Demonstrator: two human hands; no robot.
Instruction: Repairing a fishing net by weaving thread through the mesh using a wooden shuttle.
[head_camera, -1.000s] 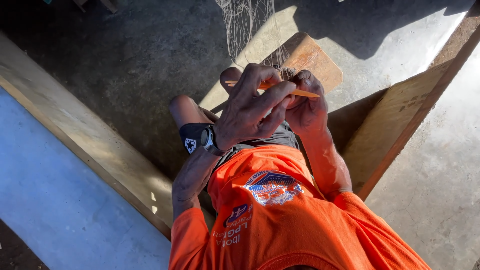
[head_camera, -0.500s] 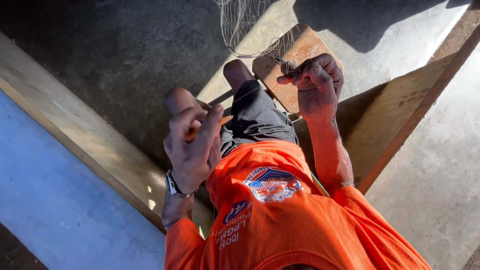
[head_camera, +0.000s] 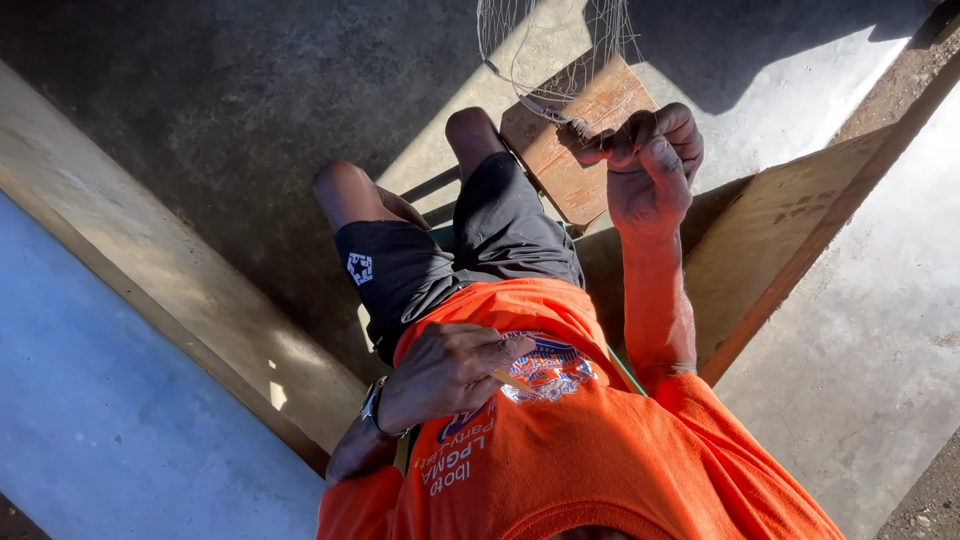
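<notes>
1. We see our right hand (head_camera: 648, 165) raised out in front of us, fingers curled together and pinched on the lower edge of a fine fishing net (head_camera: 556, 60) that hangs down from above the grip.
2. The pinch sits at a knot or thicker cord of the mesh; just beyond the fingertips (head_camera: 580, 142) the strands fan upward and away. Directly under that grip lies a brown wooden board (head_camera: 575, 150), with our knees to its near side.
3. Our left hand (head_camera: 445, 372) is drawn back against the orange shirt (head_camera: 600, 450), well apart from the net. Its fingers are closed on a slim, pale netting needle (head_camera: 512, 380), whose tip pokes out toward the chest emblem.
4. We judge this to be the pull-through part of a mending stitch: the twine hauled taut, one hand anchoring the mesh. The twine itself is too fine to make out.
5. The next move, as we read it, calls for carrying the needle forward to the pinched mesh while the right-hand grip keeps the net steady.
</notes>
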